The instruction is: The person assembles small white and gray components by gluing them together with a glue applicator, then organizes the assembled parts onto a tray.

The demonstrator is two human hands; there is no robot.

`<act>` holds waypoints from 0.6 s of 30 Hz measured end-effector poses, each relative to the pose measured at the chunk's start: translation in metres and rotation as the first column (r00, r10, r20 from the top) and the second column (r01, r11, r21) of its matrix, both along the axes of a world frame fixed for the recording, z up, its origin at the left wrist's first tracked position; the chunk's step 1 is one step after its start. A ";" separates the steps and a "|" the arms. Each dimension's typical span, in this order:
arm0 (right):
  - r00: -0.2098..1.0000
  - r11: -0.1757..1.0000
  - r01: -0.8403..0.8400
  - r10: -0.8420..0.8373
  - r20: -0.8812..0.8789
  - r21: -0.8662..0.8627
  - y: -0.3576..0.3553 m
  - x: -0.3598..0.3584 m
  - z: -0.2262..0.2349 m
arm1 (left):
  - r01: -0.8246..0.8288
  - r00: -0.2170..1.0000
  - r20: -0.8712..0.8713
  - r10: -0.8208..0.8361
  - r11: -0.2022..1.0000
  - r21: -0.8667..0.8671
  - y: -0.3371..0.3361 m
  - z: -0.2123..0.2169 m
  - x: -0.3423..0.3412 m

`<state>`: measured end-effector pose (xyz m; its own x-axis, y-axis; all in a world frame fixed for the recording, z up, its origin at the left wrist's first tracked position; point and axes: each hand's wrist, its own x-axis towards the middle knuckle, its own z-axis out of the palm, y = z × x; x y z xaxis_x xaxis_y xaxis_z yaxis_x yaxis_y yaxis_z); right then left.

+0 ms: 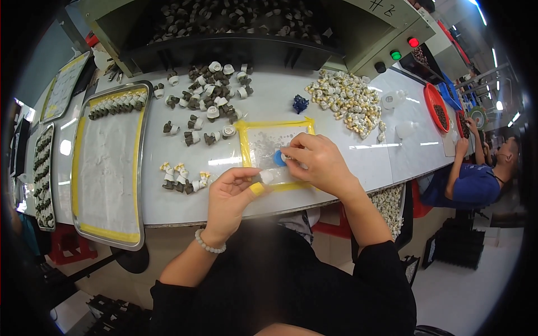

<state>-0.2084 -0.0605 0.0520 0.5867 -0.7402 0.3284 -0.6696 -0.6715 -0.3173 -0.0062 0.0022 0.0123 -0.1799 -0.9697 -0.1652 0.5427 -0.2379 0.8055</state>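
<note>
My left hand (232,193) has yellow tape on the thumb and pinches a small white figurine part (266,177), partly hidden by the fingers. My right hand (315,163) is closed at a small blue round piece (278,158), its fingertips curled against it. Both hands are over a clear-covered work mat (252,147) edged with yellow tape. To the left stand a few assembled figurines (182,178), dark below, white in the middle and yellow on top. Dark-and-white figurine bodies (210,92) lie in a loose pile beyond them.
White-and-yellow figurine heads (347,101) are heaped at the far right, near a dark blue spiky clump (300,103). A metal tray (106,168) with a row of bodies lies left. A machine with lit buttons (396,55) stands behind. Another person (476,179) works at right.
</note>
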 end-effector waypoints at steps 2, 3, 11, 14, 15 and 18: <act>0.996 0.997 0.041 -0.046 0.082 0.063 0.003 0.001 0.002 | -0.012 1.000 -0.011 0.012 1.000 -0.021 -0.001 -0.003 -0.002; 0.996 0.997 0.040 -0.045 0.081 0.065 0.005 0.000 0.001 | -0.013 1.000 -0.012 0.013 1.000 -0.019 -0.001 -0.003 -0.002; 0.838 0.912 -0.068 -0.168 0.519 0.405 0.022 0.005 0.002 | 0.015 0.999 -0.050 -0.016 0.999 -0.030 -0.002 -0.006 0.000; 0.821 0.908 -0.108 -0.148 0.551 0.405 0.025 0.007 0.002 | 0.018 0.997 -0.071 -0.021 0.999 -0.048 -0.002 -0.009 0.001; 0.821 0.907 -0.109 -0.148 0.551 0.407 0.026 0.009 0.002 | 0.018 0.997 -0.072 -0.021 0.999 -0.046 -0.002 -0.009 0.001; 0.839 0.896 -0.099 -0.159 0.521 0.433 0.027 0.012 0.003 | 0.020 0.997 -0.074 -0.024 0.998 -0.052 -0.001 -0.010 0.001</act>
<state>-0.1968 -0.0332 0.0547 0.3894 -0.8927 0.2268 -0.3249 -0.3635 -0.8731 -0.0050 0.0008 0.0020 -0.2116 -0.9721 -0.1011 0.5968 -0.2104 0.7743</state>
